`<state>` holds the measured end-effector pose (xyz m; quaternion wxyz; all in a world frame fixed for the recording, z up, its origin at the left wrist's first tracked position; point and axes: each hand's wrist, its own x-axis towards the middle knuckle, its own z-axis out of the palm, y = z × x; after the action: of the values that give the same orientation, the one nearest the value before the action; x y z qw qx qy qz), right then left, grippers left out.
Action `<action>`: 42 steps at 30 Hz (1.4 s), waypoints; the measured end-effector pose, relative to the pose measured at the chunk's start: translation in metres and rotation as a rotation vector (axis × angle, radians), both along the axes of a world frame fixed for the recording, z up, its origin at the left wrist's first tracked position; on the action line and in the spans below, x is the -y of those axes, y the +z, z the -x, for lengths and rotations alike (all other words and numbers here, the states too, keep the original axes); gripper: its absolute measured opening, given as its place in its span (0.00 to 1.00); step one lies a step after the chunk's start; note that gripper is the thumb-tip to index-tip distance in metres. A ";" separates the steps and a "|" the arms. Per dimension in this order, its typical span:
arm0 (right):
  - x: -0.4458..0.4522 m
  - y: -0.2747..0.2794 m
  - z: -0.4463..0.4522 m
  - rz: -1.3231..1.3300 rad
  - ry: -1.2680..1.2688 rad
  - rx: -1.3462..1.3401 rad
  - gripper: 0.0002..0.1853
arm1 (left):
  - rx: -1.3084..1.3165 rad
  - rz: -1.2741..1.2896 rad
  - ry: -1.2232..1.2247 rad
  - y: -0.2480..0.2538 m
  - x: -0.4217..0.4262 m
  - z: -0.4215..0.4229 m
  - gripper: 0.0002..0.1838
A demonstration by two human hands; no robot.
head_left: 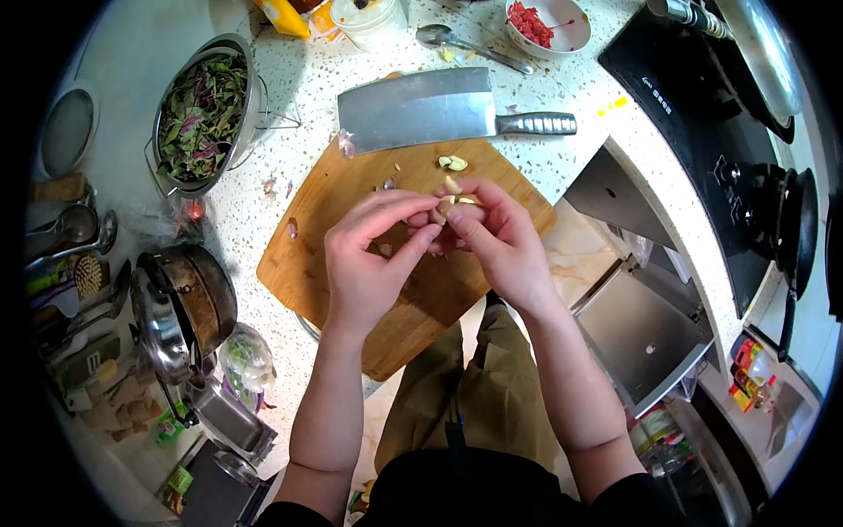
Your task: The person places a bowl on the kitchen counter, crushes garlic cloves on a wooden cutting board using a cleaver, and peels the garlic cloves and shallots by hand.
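Observation:
Over the wooden cutting board (307, 250), my left hand (373, 250) and my right hand (505, 235) meet at the fingertips. Between them is a garlic clove (445, 205), pinched by both. More pale cloves show among the fingers of my right hand. Just beyond lie peeled garlic pieces (453, 163) on the board. A cleaver (421, 110) rests across the board's far edge, its handle pointing right. Bits of garlic skin (347, 144) are scattered on the blade and board. My fingers partly hide the clove.
A metal colander (255, 110) of purple-green leaves stands at the left. Beyond the cleaver are a spoon (474, 44) and a white bowl (575, 39) with red chopped meat. At the right are a black stove (676, 140) and an open drawer (641, 329). Pots (206, 294) stand at lower left.

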<state>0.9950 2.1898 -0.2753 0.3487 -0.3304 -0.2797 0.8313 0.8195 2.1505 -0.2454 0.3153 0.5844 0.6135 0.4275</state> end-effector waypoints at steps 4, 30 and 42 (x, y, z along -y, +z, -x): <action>-0.001 0.006 0.000 0.029 -0.010 0.003 0.09 | 0.057 0.066 0.044 0.002 0.003 -0.003 0.13; 0.003 -0.014 0.005 -0.373 -0.096 0.492 0.09 | -0.084 0.119 0.096 0.000 -0.005 -0.005 0.06; 0.007 -0.005 0.012 0.125 -0.224 0.055 0.12 | -0.130 -0.071 0.177 -0.020 0.011 -0.009 0.10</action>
<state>0.9832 2.1827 -0.2804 0.4102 -0.4032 -0.1983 0.7936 0.8285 2.1395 -0.2654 0.2152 0.5652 0.6664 0.4362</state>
